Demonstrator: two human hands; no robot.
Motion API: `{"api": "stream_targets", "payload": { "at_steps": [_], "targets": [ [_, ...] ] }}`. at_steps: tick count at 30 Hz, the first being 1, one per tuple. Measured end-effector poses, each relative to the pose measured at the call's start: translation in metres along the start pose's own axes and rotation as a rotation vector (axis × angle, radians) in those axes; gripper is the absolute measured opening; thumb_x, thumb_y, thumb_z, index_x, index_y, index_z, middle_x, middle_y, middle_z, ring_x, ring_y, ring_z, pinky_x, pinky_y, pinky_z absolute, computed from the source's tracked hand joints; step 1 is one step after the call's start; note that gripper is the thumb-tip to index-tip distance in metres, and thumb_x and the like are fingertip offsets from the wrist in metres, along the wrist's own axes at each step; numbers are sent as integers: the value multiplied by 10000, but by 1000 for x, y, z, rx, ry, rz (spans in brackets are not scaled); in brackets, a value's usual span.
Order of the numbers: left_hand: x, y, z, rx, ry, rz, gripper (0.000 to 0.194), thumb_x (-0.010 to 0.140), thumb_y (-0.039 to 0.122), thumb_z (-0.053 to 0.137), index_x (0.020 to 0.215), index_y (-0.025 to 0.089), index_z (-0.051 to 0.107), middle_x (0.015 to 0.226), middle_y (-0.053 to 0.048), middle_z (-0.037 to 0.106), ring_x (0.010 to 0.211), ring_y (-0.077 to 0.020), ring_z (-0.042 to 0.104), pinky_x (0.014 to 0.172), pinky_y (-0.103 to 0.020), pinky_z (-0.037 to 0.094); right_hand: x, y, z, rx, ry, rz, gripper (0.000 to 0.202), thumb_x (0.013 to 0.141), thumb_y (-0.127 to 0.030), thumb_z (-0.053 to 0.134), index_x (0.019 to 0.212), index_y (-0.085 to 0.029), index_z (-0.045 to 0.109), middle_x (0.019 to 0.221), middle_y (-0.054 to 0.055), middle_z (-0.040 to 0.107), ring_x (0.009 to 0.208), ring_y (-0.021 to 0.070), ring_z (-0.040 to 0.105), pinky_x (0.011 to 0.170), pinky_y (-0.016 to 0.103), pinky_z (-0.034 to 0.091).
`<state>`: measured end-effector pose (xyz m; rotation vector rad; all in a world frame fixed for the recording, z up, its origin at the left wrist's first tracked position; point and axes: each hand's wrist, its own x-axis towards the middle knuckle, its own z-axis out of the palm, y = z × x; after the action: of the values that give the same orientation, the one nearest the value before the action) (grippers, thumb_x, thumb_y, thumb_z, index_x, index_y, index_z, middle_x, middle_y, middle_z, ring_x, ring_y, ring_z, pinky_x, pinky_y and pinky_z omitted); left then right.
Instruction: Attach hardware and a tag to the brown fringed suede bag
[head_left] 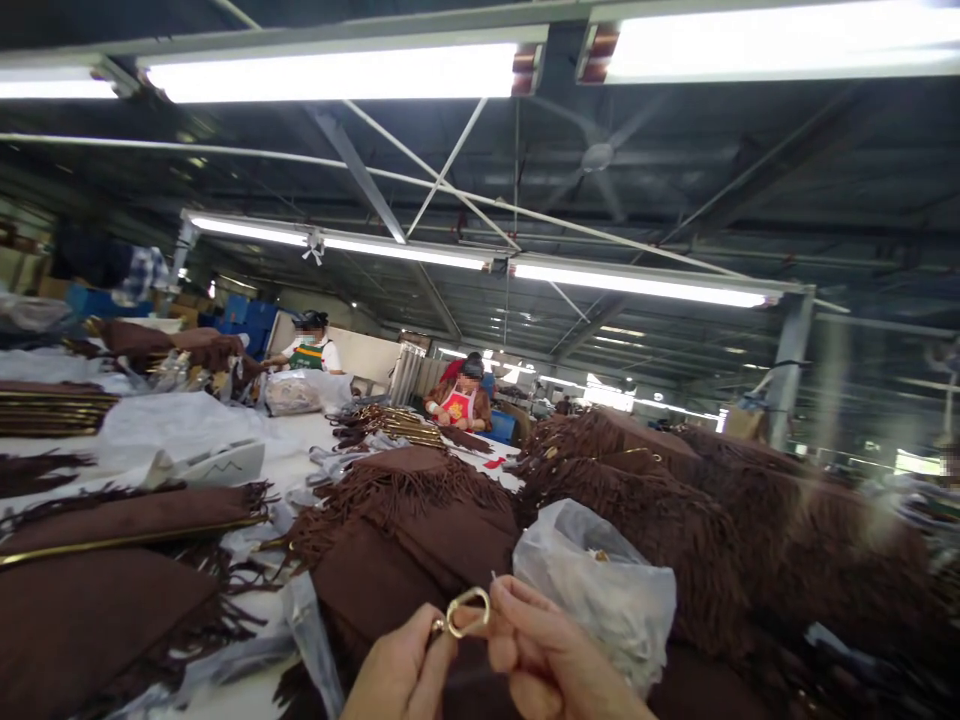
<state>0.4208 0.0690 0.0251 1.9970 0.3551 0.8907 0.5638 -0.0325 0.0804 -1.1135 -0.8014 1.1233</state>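
Note:
My left hand (405, 665) is closed, with thumb and finger pinching the base of a gold-coloured metal snap hook (469, 612). The hook's oval loop points up and to the right. Close beside the loop is my right hand (555, 650), its thumb and forefinger pressed together. A thin pale sliver shows at those fingertips, too small to name. Whether a right finger touches the loop, I cannot tell. Under and behind both hands lies brown fringed fabric (420, 545). A translucent plastic bag (592, 590) with small contents stands just behind my right hand.
Heaped brown fringed pieces (637, 490) rise on the right. More brown pieces with gold-coloured edging (127, 540) lie at left, near a white plastic object (225, 465) and plastic wrap (187, 425). Two people, one in a red apron (457, 405), one in a green apron (307, 355), work across the table.

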Motion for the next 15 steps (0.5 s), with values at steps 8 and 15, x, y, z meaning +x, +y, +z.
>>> {"api": "stream_targets", "payload": {
  "at_steps": [8, 15],
  "targets": [
    [0, -18, 17, 62, 43, 39, 305, 956, 342, 350, 816, 185, 571, 755, -40, 637, 701, -159, 586, 631, -210, 439, -17, 31, -6, -1179, 244, -649, 121, 804, -193, 589, 699, -189, 647, 685, -7, 612, 652, 131, 574, 608, 221, 370],
    [-5, -45, 27, 238, -90, 104, 450, 960, 315, 322, 1357, 217, 510, 1014, -87, 733, 916, -215, 698, 840, -253, 520, -16, 37, -1, -1269, 251, -665, 154, 784, -100, 549, 679, -199, 603, 735, -1, 643, 692, 135, 606, 629, 209, 376]
  ]
}}
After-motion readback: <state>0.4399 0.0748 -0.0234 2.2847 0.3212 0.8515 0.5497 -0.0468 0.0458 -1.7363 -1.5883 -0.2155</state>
